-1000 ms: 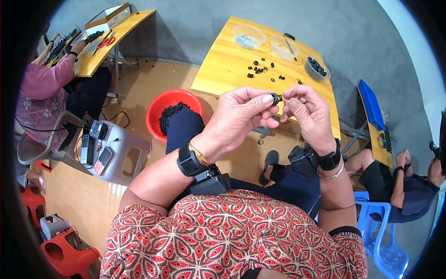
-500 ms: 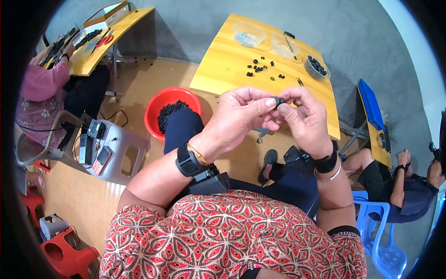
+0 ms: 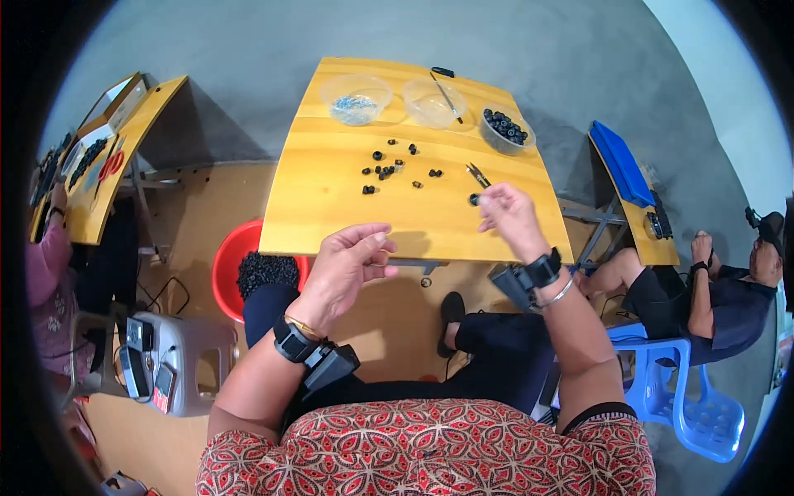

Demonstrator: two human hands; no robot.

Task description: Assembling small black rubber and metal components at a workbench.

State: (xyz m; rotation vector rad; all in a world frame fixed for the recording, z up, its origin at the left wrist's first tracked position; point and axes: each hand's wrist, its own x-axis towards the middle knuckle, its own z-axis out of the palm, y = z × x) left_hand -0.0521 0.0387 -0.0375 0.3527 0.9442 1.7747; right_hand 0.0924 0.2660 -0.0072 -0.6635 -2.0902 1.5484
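The left hand (image 3: 347,263) and right hand (image 3: 510,217), brought together half a second ago, are now parted. The left grip is loosely opened, with nothing seen in it. A small black part (image 3: 474,199) is seen at the right fingertips, near the pointed tool (image 3: 477,175) on the desk (image 3: 310,219); whether it is gripped cannot be told. Two-handed handling is apparently broken off.

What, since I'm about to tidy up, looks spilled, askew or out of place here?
Only the small black parts stand out: they lie scattered loose on the middle yellow wooden table, outside the clear plastic bowl of black pieces at its far right. That could be deliberate.
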